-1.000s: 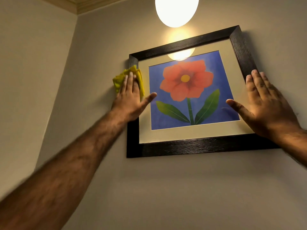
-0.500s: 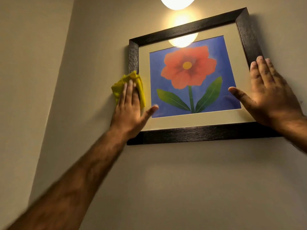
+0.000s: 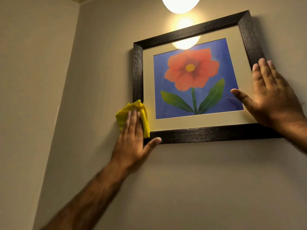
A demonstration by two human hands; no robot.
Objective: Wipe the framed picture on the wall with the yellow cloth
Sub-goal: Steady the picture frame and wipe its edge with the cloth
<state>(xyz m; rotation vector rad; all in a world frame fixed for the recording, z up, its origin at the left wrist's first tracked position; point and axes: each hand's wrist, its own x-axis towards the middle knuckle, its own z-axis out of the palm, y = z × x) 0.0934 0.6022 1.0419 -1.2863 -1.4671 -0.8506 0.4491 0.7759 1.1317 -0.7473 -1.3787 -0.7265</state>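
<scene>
A framed picture [image 3: 196,135] with a dark wooden frame hangs on the beige wall, showing a red flower on blue with a cream mat. My left hand [image 3: 132,140] presses a folded yellow cloth [image 3: 142,118] flat against the frame's lower left corner, fingers straight, thumb on the bottom rail. Part of the cloth is hidden under my fingers. Against the frame's right side rests my right hand [image 3: 272,95], flat with fingers spread, its thumb lying on the glass.
A glowing round lamp [image 3: 181,4] hangs just above the picture and reflects in the glass. A side wall [image 3: 33,97] meets the picture wall in a corner at the left. Bare wall lies below the frame.
My left hand has slid the cloth down the frame's left side from the upper corner to the lower corner. My right hand stays on the right side.
</scene>
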